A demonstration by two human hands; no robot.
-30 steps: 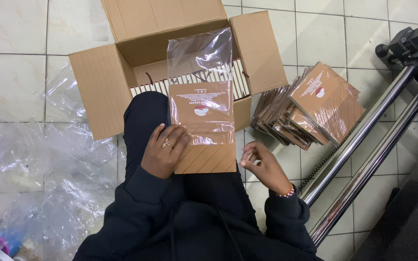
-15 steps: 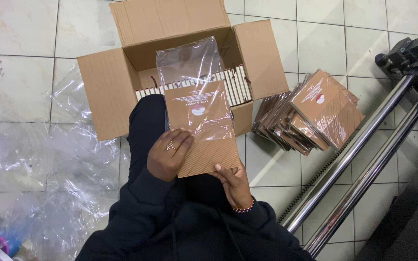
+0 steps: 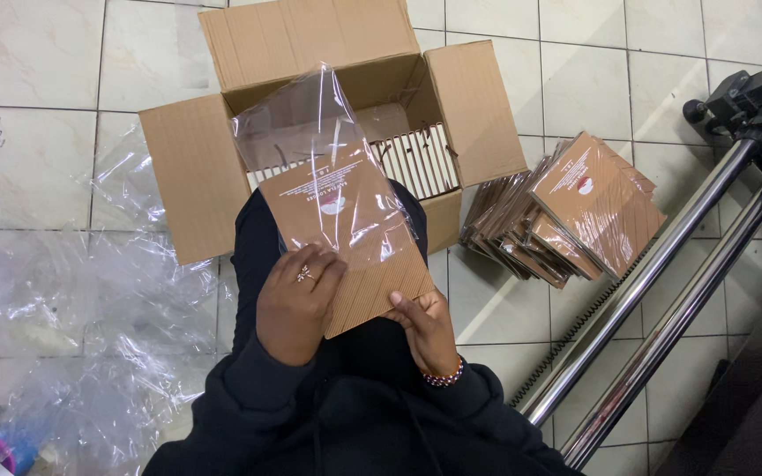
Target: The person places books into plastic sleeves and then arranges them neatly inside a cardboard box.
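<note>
Item: flat brown ribbed cardboard packet with pale print (image 3: pixel 372 282), partly inside a clear crinkled plastic sleeve (image 3: pixel 310 150). Held up in front of the person, above the lap, over the near edge of the open brown cardboard carton (image 3: pixel 196 176) that stands on the pale tiled floor (image 3: pixel 37 115)

Long axis: tilted, running from lower right near the hands up and to the left towards the carton; the sleeve's loose open end stands clear above the packet's upper end

Left hand (image 3: pixel 297 304): at the packet's lower left, fingers closed over its face and the sleeve, gripping both; a ring shows on one finger

Right hand (image 3: pixel 425 330): just under the packet's lower right corner, thumb pressed on the front edge, fingers curled behind it. Both hands touch the packet; the left covers more of it

Also present: row of pale upright packet edges (image 3: pixel 416 159) standing in the carton; leaning stack of sleeved brown packets (image 3: pixel 575 207) on the floor to the right; two slanting chrome tubes (image 3: pixel 654 300) of a stand; heap of loose clear plastic sheeting (image 3: pixel 55 326) to the left

Not made out: how far the packet has entered the sleeve; the right hand's fingers behind the packet; the carton's floor; the top of the stand, cut off at the frame edge
</note>
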